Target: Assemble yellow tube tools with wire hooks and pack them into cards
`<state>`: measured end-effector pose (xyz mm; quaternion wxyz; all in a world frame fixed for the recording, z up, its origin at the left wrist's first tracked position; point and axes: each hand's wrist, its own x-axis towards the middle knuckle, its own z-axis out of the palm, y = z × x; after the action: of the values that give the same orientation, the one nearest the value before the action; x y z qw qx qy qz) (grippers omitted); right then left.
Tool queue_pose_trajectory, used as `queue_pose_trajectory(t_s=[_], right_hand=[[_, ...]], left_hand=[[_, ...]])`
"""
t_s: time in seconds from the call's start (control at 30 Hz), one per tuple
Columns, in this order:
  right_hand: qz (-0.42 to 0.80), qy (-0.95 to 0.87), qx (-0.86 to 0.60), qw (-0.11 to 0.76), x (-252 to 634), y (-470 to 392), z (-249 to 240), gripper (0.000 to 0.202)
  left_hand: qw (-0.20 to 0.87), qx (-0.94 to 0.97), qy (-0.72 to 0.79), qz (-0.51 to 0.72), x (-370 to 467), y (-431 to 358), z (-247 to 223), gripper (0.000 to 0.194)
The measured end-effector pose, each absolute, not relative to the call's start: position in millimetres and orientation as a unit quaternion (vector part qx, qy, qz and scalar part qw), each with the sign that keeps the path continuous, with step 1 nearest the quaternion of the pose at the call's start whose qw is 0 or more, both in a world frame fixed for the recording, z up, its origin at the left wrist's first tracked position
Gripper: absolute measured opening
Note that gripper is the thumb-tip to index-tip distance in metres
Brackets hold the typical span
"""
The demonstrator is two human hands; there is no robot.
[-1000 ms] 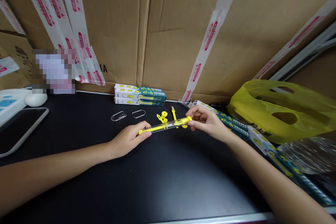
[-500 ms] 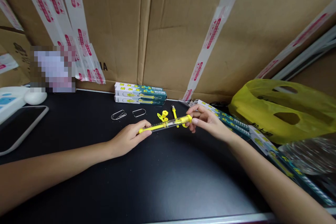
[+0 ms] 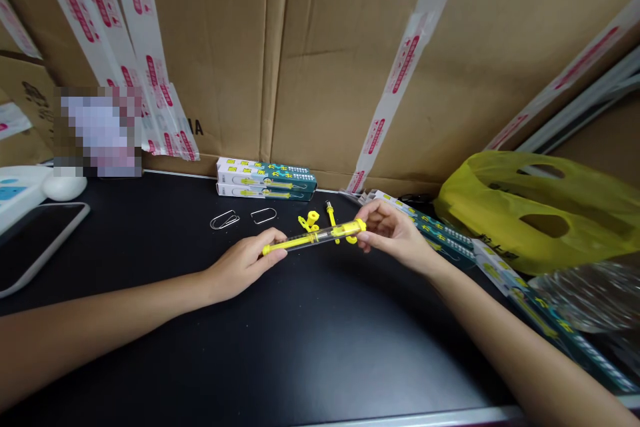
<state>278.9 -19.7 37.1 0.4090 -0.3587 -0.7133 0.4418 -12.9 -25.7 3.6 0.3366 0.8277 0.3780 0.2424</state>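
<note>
I have the left hand (image 3: 246, 262) and the right hand (image 3: 393, 233) pinching opposite ends of a clear plastic tube with yellow ends (image 3: 325, 235), barely shifted this past second, so handling seems ongoing; small yellow plastic pieces (image 3: 313, 217) lie beyond the fingers (image 3: 271, 235).

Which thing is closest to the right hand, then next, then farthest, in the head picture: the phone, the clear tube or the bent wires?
1. Clear tube: touching the right hand, held at its end.
2. Bent wires: to the left, on the table, past the tube.
3. Phone: farthest, way over at the left edge.
</note>
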Motion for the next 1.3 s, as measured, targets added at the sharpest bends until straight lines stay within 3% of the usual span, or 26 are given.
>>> queue_pose_trajectory(t_s=[0.4, 0.77, 1.3], right_hand=[[0.441, -0.715, -0.348, 0.417, 279, -21, 43, 0.026], [0.442, -0.716, -0.331, 0.427, 269, -30, 36, 0.022], [0.433, -0.701, -0.365, 0.433, 260, -35, 26, 0.024]], left_hand=[[0.345, 0.812, 0.385, 0.270, -12, -26, 6, 0.027], [0.453, 0.668, 0.405, 0.429, -11, -12, -11, 0.029], [0.491, 0.658, 0.383, 0.423, -12, -12, -5, 0.028]])
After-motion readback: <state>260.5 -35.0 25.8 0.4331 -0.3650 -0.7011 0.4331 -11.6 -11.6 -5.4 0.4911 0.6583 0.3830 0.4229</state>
